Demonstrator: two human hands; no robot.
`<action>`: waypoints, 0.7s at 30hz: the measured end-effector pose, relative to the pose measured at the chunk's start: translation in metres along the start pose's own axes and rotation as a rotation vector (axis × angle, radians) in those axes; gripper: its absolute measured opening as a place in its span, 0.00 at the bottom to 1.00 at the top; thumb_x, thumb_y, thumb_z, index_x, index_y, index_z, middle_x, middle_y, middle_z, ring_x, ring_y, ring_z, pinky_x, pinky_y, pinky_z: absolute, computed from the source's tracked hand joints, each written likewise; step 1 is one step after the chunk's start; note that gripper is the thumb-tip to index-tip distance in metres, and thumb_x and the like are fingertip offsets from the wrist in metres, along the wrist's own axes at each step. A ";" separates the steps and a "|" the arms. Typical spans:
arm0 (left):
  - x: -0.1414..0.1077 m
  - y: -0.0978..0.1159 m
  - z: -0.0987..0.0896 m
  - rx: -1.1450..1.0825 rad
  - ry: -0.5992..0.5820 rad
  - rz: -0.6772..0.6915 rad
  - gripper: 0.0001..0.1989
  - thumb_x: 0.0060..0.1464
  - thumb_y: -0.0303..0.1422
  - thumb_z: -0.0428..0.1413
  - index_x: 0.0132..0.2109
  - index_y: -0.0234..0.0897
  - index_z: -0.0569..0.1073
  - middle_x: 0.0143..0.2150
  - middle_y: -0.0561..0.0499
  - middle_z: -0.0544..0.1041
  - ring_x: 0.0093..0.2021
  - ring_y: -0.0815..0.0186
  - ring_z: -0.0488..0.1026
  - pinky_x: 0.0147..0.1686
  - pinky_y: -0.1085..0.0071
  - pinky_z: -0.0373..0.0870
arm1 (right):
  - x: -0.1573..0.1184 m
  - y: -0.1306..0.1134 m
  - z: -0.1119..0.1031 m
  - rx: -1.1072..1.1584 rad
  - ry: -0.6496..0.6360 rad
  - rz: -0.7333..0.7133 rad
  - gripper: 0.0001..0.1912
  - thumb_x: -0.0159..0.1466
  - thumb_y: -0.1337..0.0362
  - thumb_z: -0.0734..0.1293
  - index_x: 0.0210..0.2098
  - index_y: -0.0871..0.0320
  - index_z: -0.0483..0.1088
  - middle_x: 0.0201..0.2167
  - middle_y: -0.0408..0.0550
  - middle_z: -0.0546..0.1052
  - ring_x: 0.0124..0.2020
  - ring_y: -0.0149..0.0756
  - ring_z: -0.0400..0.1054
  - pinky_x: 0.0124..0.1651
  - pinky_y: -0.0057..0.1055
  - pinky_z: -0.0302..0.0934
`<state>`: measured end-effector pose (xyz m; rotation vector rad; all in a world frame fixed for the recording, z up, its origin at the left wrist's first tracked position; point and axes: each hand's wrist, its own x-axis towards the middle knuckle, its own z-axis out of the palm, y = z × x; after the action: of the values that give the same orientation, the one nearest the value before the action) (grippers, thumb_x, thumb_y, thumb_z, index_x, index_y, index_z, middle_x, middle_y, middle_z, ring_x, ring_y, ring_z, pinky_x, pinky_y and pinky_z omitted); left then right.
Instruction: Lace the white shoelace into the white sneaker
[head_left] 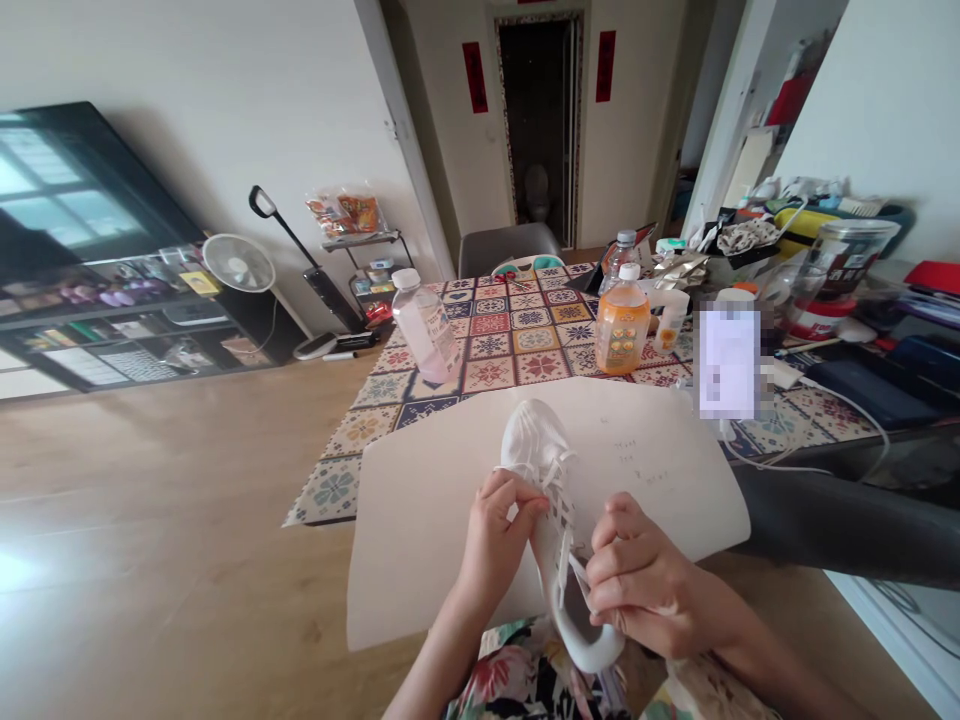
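A white sneaker (531, 432) points its toe away from me, its heel end near my lap and its front over a large white paper sheet (427, 520). White shoelace (560, 512) criss-crosses its upper. My left hand (501, 525) is closed in a pinch, thumb and forefinger meeting at the left row of eyelets on a bit of lace largely hidden by the fingertips. On the other side of the opening, my right hand (645, 575) curls its fingers round a lace that runs up from the shoe.
Beyond the paper, a patterned tablecloth (487, 350) bears a clear bottle (426, 325) and an orange drink bottle (622, 325). A blurred upright screen (727, 362) with a white cable (772, 466) stands right. Jars and clutter crowd the far right; a fan (240, 262) is left.
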<state>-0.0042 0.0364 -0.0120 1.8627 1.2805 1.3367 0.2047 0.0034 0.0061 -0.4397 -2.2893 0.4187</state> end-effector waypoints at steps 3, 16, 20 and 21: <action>-0.001 0.001 0.002 0.097 0.028 0.013 0.09 0.52 0.24 0.57 0.26 0.39 0.76 0.27 0.51 0.76 0.34 0.60 0.73 0.38 0.66 0.66 | 0.000 0.001 0.000 0.004 -0.018 -0.009 0.07 0.66 0.70 0.64 0.33 0.51 0.70 0.29 0.37 0.79 0.37 0.34 0.69 0.54 0.42 0.53; -0.011 -0.003 -0.026 -0.061 -0.197 0.166 0.07 0.56 0.36 0.63 0.34 0.38 0.78 0.35 0.47 0.77 0.37 0.60 0.74 0.39 0.66 0.70 | 0.002 -0.005 0.005 -0.403 0.048 0.084 0.05 0.67 0.72 0.63 0.36 0.57 0.68 0.34 0.48 0.75 0.38 0.39 0.66 0.46 0.40 0.57; -0.017 0.003 -0.027 -0.042 -0.389 0.221 0.11 0.53 0.39 0.66 0.40 0.39 0.80 0.39 0.44 0.78 0.42 0.58 0.75 0.46 0.62 0.70 | 0.006 -0.016 -0.003 -0.191 0.014 0.106 0.08 0.70 0.71 0.61 0.37 0.56 0.69 0.34 0.46 0.78 0.37 0.37 0.69 0.46 0.39 0.60; -0.017 0.005 -0.026 -0.038 -0.390 0.231 0.11 0.52 0.38 0.67 0.41 0.40 0.80 0.40 0.44 0.79 0.42 0.57 0.75 0.47 0.62 0.69 | 0.008 -0.020 -0.008 -0.054 -0.043 0.087 0.09 0.71 0.70 0.60 0.37 0.55 0.69 0.34 0.45 0.79 0.38 0.36 0.70 0.48 0.40 0.61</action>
<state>-0.0278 0.0157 -0.0056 2.1617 0.8573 1.0238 0.2013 -0.0093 0.0244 -0.5644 -2.3335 0.4135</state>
